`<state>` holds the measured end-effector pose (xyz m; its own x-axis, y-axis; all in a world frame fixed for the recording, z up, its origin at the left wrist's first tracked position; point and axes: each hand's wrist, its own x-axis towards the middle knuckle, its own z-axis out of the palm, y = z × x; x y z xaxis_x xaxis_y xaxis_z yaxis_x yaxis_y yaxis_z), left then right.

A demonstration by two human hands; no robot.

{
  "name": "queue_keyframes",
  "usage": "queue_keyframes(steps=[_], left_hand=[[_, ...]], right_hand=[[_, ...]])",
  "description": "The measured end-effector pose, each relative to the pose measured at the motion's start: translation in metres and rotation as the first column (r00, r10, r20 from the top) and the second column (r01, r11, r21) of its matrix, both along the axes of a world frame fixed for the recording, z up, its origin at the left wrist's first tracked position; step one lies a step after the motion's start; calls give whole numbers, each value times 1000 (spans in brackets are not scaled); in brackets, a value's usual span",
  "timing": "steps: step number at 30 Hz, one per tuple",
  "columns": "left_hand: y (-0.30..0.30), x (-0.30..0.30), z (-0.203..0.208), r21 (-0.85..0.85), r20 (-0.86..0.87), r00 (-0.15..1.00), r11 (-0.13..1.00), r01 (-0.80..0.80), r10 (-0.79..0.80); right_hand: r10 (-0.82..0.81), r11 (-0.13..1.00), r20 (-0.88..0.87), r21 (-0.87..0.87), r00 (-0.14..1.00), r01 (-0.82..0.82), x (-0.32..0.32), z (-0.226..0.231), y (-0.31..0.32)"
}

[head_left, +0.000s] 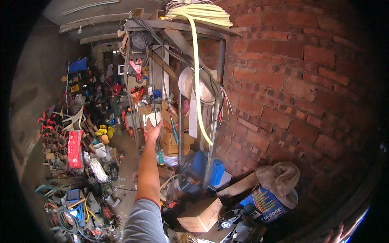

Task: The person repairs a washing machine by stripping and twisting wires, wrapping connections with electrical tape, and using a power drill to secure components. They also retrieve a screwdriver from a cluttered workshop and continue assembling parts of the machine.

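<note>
My left arm, in a grey short sleeve, stretches forward to a metal rack. At its end, my left hand [152,132] is closed on a small white box-like object [152,117]; the fingers are partly hidden by it. Dark cables hang just in front of the hand. Close by on its right are a teal-handled tool [174,130] hanging down and cardboard boxes [169,141]. At the dim lower right edge, only part of my right hand [335,234] shows; whether it holds anything is unclear.
A coil of pale yellow hose [202,15] lies atop the rack [221,60], one end dangling. A brick wall [279,89] bounds the right. Below are a cardboard box [199,214] and a blue printed sack [265,204]. Tools, cables and a red package [75,149] clutter the left floor.
</note>
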<state>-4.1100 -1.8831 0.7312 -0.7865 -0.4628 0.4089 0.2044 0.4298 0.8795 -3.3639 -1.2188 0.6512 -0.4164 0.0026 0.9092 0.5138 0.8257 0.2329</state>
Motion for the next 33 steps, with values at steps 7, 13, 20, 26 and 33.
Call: queue_keyframes(steps=[7, 13, 20, 26, 33], left_hand=[[34, 21, -32, 363, -380, 915, 888, 281, -135], [52, 118, -152, 331, -176, 966, 913, 240, -190], [76, 350, -290, 752, -27, 886, 575, 323, -463], [163, 548, -285, 831, -287, 743, 229, 508, -605], [213, 888, -171, 633, -580, -74, -506, 586, -811]], right_hand=[[-42, 999, 37, 31, 998, 41, 7, 15, -4], [-75, 997, 37, 18, 996, 75, 15, 13, 6], [42, 992, -1, -120, 999, -42, -12, 30, -53], [266, 824, 18, -524, 964, -217, 94, -12, -209], [495, 98, -194, -956, 847, -276, 321, -153, -433]])
